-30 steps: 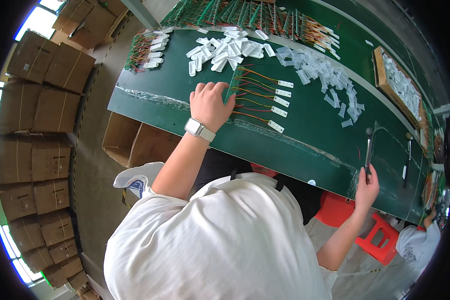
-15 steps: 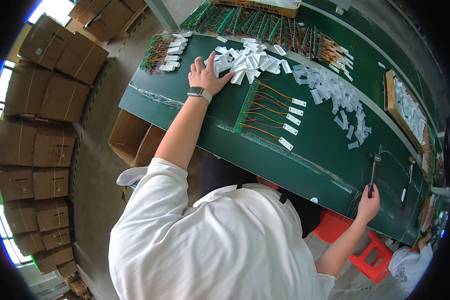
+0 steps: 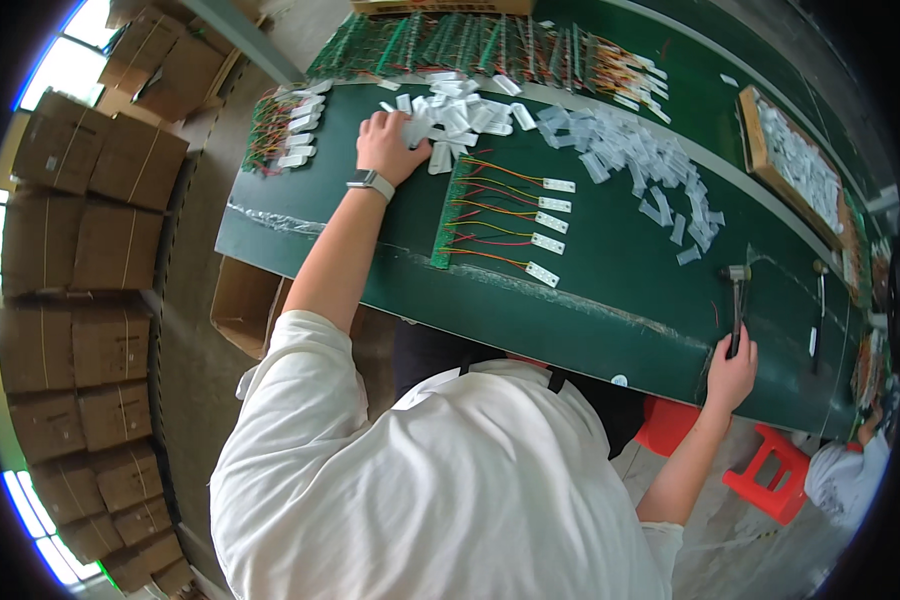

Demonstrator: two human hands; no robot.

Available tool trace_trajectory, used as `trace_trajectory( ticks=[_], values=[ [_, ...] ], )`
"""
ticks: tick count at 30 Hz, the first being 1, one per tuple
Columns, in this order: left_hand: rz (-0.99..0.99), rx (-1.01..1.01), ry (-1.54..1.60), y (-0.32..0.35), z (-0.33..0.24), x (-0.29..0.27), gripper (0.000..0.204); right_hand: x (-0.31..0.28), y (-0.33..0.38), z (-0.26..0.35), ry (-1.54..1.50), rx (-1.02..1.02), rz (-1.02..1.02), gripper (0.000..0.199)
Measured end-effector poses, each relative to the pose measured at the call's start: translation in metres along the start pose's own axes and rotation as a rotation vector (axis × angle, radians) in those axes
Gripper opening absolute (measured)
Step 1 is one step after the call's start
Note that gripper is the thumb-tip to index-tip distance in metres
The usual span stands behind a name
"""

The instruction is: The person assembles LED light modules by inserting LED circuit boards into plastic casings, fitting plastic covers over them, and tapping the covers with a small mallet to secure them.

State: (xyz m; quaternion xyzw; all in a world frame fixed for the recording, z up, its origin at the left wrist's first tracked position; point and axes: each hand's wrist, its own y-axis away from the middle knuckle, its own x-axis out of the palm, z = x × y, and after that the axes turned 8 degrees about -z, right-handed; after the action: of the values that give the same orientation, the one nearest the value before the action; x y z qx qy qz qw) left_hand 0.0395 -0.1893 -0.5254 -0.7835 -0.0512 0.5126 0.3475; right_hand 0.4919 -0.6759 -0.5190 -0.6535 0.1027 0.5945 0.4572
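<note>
My left hand (image 3: 390, 148) is at the near left edge of a heap of white rectangular plastic cases (image 3: 460, 118). Its fingers are curled and closed around cases there; how many is hidden. In my right hand (image 3: 733, 378), at the table's near right side, is the handle of a small hammer (image 3: 737, 305), its head pointing away from me. Between the hands lies a green circuit board strip (image 3: 450, 215) with red and yellow wires running to several small white modules (image 3: 550, 221). Right of the heap are scattered clear plastic covers (image 3: 630, 150).
Rows of wired green boards (image 3: 450, 50) line the table's far side. A wired bundle with white cases (image 3: 288, 130) lies at the left. An open box of white parts (image 3: 795, 165) stands far right, near another slim tool (image 3: 820, 310). A red stool (image 3: 770, 475) and another person's sleeve (image 3: 850, 480) are lower right.
My left hand's fingers, spread over the heap's edge before, have curled in around cases. My right hand still holds the hammer. The whole view has shifted slightly.
</note>
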Motion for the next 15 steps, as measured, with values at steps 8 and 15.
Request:
trace_trajectory(
  ticks=[8, 15],
  values=[
    [0.099, -0.032, -0.055, -0.009, 0.016, -0.013, 0.033, -0.003, -0.006, 0.024, 0.030, 0.027, -0.052, 0.035],
    [-0.182, -0.259, 0.597, -0.028, 0.015, -0.015, 0.010, -0.001, -0.002, 0.020, 0.044, -0.034, -0.133, 0.033]
  ],
)
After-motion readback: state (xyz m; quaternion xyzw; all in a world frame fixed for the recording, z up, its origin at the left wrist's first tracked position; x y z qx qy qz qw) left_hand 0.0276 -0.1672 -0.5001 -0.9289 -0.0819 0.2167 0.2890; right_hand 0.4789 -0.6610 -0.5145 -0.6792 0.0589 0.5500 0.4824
